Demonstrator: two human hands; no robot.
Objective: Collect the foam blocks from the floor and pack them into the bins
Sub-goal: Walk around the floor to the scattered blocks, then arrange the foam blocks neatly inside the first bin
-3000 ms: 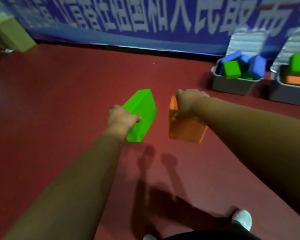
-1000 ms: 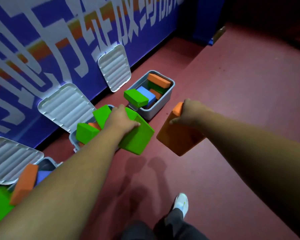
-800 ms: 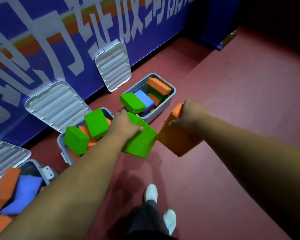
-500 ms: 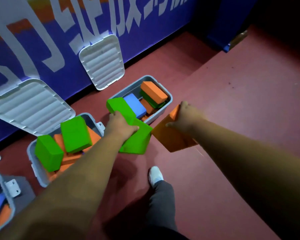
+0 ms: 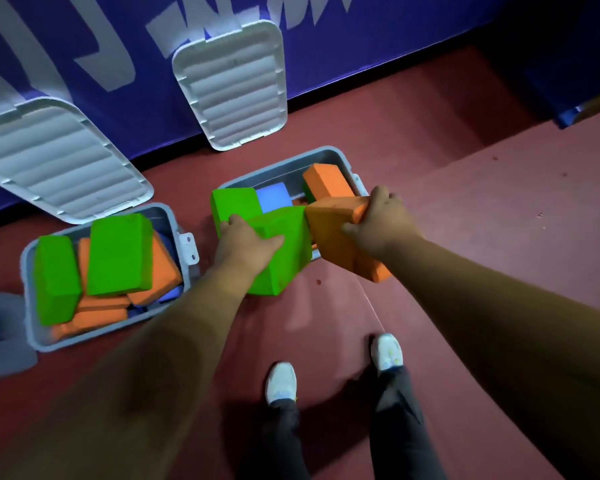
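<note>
My left hand (image 5: 245,245) grips a green foam block (image 5: 284,252) and my right hand (image 5: 383,225) grips an orange foam block (image 5: 338,237). Both blocks hang side by side over the near edge of a grey bin (image 5: 281,169). That bin holds a green block (image 5: 234,204), a blue block (image 5: 272,199) and an orange block (image 5: 326,180). To its left, a second grey bin (image 5: 30,327) is piled with green and orange blocks.
Two white ribbed lids (image 5: 231,86) (image 5: 58,161) lean against the blue banner wall (image 5: 66,46) behind the bins. Part of a third bin (image 5: 0,341) shows at the left edge. My white shoes (image 5: 281,382) stand on the red floor (image 5: 482,202).
I have walked up to the bins, and both hands have carried their blocks forward until they hang over the right bin's near edge.
</note>
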